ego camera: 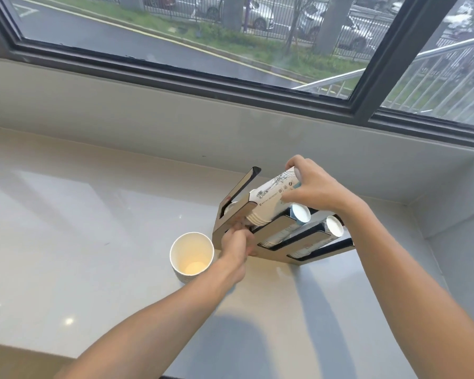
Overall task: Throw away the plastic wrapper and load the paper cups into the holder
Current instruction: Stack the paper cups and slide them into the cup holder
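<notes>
A metal cup holder [275, 251] with several slots stands on the pale counter, near the wall below the window. My right hand [316, 191] grips the far end of a stack of white printed paper cups [268, 199] lying tilted in the holder's left slot. At the stack's lower rim end, my left hand [237, 243] pinches the front of the holder. Two other slots hold cup stacks [301, 213] [333, 226], their round ends facing me. Left of the holder, a separate stack of paper cups [191, 257] stands upright and open-mouthed. No plastic wrapper shows.
The counter [80, 228] runs left and toward me, with a wood-coloured edge at the lower left. A pale wall ledge [175, 124] and a dark window frame rise behind the holder. A side wall [454, 209] closes the counter on the right.
</notes>
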